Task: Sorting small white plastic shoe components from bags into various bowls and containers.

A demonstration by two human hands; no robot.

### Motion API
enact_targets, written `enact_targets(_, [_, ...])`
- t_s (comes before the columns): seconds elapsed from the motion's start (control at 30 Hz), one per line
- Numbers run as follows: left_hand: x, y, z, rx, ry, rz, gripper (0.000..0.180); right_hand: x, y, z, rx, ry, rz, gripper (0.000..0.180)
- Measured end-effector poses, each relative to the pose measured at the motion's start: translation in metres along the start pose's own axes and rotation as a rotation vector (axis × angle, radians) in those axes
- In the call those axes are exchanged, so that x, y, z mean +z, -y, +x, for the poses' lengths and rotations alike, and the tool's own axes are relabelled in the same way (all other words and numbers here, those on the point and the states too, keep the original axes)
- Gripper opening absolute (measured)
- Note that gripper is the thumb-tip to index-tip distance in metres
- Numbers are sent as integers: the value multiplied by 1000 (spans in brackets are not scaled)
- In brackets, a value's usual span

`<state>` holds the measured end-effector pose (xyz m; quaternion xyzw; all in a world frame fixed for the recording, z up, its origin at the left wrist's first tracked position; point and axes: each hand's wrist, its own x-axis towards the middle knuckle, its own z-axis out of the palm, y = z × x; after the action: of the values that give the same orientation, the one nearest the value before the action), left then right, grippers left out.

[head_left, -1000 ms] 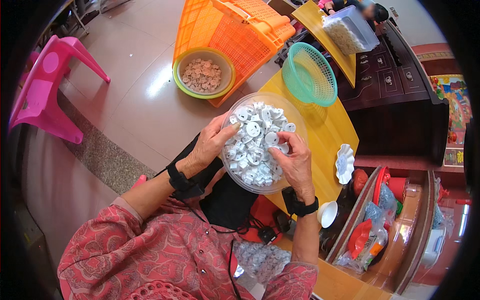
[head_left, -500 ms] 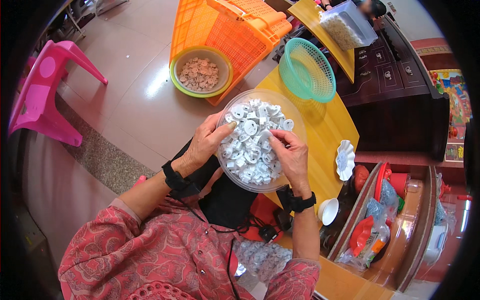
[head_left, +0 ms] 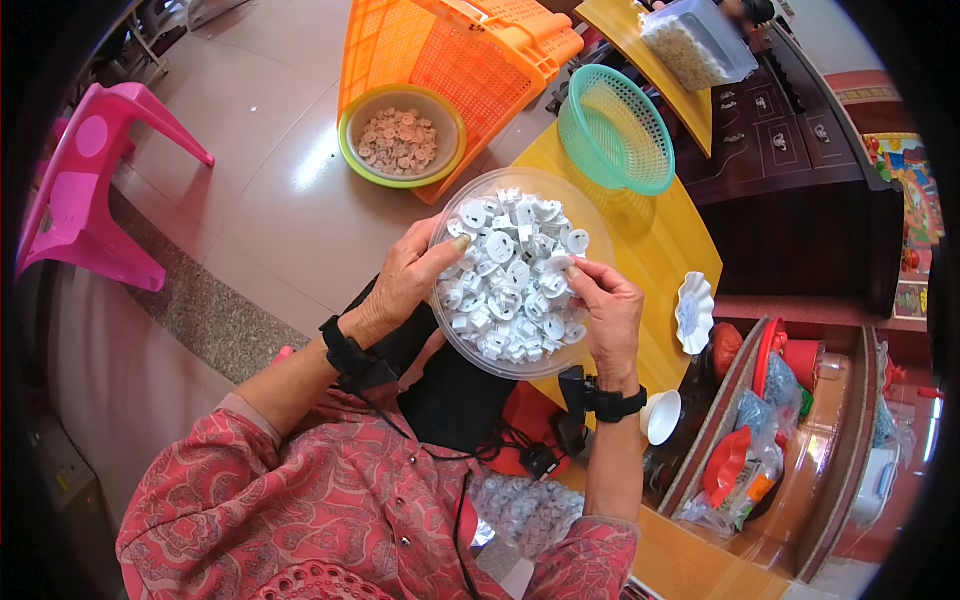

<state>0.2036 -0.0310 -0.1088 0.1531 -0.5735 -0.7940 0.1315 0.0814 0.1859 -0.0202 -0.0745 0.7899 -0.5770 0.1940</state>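
Note:
A clear round tub [head_left: 600, 205] heaped with small white plastic parts [head_left: 505, 275] is in front of me, over the edge of the yellow table. Many of the parts have a round disc face with small slots. My left hand [head_left: 405, 275] is closed on the tub's left rim, its thumb reaching over the inner side. At the right side of the heap, my right hand [head_left: 610, 305] pinches a white plastic part [head_left: 560, 266] between thumb and index finger. Its other fingers curl beside the rim, partly hidden.
The yellow table [head_left: 650, 270] bears a green basket [head_left: 617, 130], a white scalloped dish [head_left: 692, 313] and a white cup [head_left: 660, 417]. A bowl of pinkish discs [head_left: 455, 160] stands by an orange crate [head_left: 470, 90]. A pink stool [head_left: 90, 190] is left; a box of pale pieces [head_left: 700, 45] is far right.
My right hand has moved right, from the middle of the heap toward the tub's right side. My left hand stays on the rim; the tub has shifted slightly.

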Motion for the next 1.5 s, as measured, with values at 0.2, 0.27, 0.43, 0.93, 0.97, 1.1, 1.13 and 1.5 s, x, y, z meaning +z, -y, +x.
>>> enact_targets(0.2, [-1, 3, 1, 2, 26, -29, 54, -6, 5, -5, -72, -47, -18, 19])
enact_targets(0.27, [2, 3, 1, -4, 19, -67, 54, -14, 9, -5, -93, -119, 11, 19])
enact_targets(0.43, [-2, 2, 0, -7, 11, -48, 53, -45, -1, 9, -162, -397, 51, 19])
enact_targets(0.93, [-2, -3, 0, -17, 36, -14, 51, -101, -67, 33, -110, -604, -432, 22])
enact_targets(0.97, [-1, -3, 0, -18, 34, -23, 51, -100, -62, 28, -274, -633, -558, 22])
enact_targets(1.1, [-3, -2, -1, 0, 8, -26, 51, -38, 4, -14, -441, -268, -518, 24])
enact_targets(1.13, [-2, -2, 0, 8, 9, -30, 50, -22, 15, -23, -437, -154, -528, 27])
enact_targets(1.5, [-3, -3, -3, -34, 17, -77, 48, 20, 7, -23, -533, 204, -808, 34])
